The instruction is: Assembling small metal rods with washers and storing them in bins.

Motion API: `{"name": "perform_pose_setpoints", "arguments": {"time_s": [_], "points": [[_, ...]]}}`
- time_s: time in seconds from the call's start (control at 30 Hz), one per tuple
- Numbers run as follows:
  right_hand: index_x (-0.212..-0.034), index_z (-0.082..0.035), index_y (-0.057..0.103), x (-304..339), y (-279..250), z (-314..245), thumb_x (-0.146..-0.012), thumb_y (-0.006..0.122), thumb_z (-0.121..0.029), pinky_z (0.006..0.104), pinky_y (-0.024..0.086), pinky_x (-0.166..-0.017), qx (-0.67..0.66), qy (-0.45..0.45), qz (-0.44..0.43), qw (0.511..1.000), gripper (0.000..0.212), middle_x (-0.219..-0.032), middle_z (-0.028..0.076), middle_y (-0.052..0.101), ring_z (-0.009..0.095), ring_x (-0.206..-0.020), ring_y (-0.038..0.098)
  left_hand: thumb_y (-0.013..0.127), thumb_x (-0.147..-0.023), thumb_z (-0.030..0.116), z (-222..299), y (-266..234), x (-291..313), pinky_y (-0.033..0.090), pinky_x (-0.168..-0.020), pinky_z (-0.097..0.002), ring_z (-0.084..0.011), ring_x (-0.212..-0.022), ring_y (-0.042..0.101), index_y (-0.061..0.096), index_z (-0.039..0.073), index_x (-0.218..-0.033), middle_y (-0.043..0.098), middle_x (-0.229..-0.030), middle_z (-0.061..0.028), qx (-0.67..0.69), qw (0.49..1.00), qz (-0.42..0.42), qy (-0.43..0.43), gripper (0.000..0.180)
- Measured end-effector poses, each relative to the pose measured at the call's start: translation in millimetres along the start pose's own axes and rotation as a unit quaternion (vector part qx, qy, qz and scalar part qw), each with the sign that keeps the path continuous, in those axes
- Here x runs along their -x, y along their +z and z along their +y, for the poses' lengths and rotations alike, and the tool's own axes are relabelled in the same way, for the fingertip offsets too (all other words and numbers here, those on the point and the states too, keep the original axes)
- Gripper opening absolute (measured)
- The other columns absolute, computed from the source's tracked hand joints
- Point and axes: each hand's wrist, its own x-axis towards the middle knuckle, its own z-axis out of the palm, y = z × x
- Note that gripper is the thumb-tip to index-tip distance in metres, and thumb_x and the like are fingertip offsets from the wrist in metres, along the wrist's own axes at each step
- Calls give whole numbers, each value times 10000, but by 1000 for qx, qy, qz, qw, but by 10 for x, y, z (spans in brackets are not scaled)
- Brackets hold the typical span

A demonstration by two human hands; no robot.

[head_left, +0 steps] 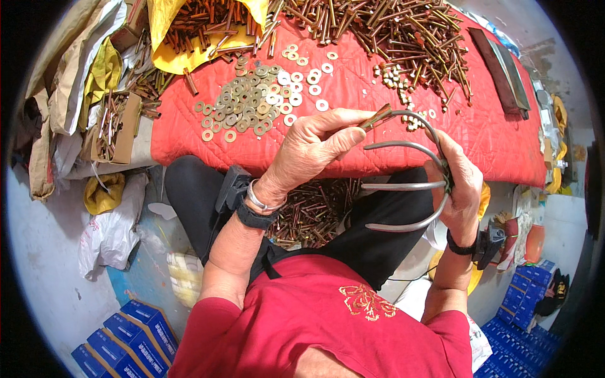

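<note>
In front of my chest, my right hand (459, 179) is closed around the joined side of a claw-like bundle of curved grey metal rods (406, 186). Something dark green shows where the rods meet, partly hidden by my fingers. The rods' free ends point left. My left hand (321, 145) pinches a small coppery metal piece (378, 117) between thumb and fingers, at the tip of the uppermost curved rod. Whether the piece is fitted on that rod or only touches it, I cannot tell. Beyond my left hand, many flat washers (246, 104) lie loose on a red quilted cloth (179, 129).
A heap of long bolts (409, 38) covers the far right, with small nuts (394, 79) beside it. Metal tubes fill a yellow bag (167, 53) at far left. More metal pieces (309, 214) lie between my legs. Blue boxes (129, 340) stand lower left; others (526, 290) lower right.
</note>
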Motion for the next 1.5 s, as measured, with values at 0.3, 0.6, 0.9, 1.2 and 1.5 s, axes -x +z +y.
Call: {"name": "perform_pose_setpoints", "arguments": {"time_s": [0.3, 0.6, 0.9, 1.2, 1.5], "points": [[-1206, 34, 554, 48, 43, 8, -788, 620, 54, 345, 527, -674, 38, -20, 22, 999, 424, -962, 237, 640, 338, -744, 669, 624, -919, 124, 0, -18, -9, 326, -471, -182, -11, -564, 434, 647, 33, -1139, 568, -716, 50, -4, 999, -22, -27, 240], [-1202, 33, 548, 63, 14, -44, -784, 612, 68, 359, 535, -714, 60, 13, -12, 998, 425, -1016, 242, 635, 351, -843, 677, 605, -933, 152, -77, 0, -59, 307, -448, -175, -4, -523, 398, 652, 54, -1131, 509, -657, 73, 29, 997, -27, -71, 226], [-1235, -15, 544, -30, -123, 355, -895, 584, -35, 304, 493, -815, 117, 93, 169, 974, 343, -1110, 136, 644, 199, -896, 627, 564, -957, 268, -209, -69, -173, 243, -326, -158, 2, -389, 308, 600, 47, -1167, 456, -574, 49, 138, 986, 23, -86, 307], [-1276, 30, 440, 417, -48, 2749, -783, 729, -188, 422, 481, -808, 304, 295, 237, 874, 612, -1022, 243, 609, 395, -931, 608, 525, -977, 299, -602, 171, -633, 290, -377, -145, 9, -448, 347, 559, 69, -1120, 499, -685, 49, 80, 987, 136, 39, 272], [-1175, 0, 565, -325, 1076, 1108, -833, 659, -160, 391, 408, -974, -84, 72, 74, 991, 390, -1157, 189, 573, 314, -1105, 533, 497, -984, 141, -987, 8, -583, 473, -830, -268, -112, -840, 601, 558, 8, -1030, 629, -875, -26, -80, 983, 161, 40, 154]]}}
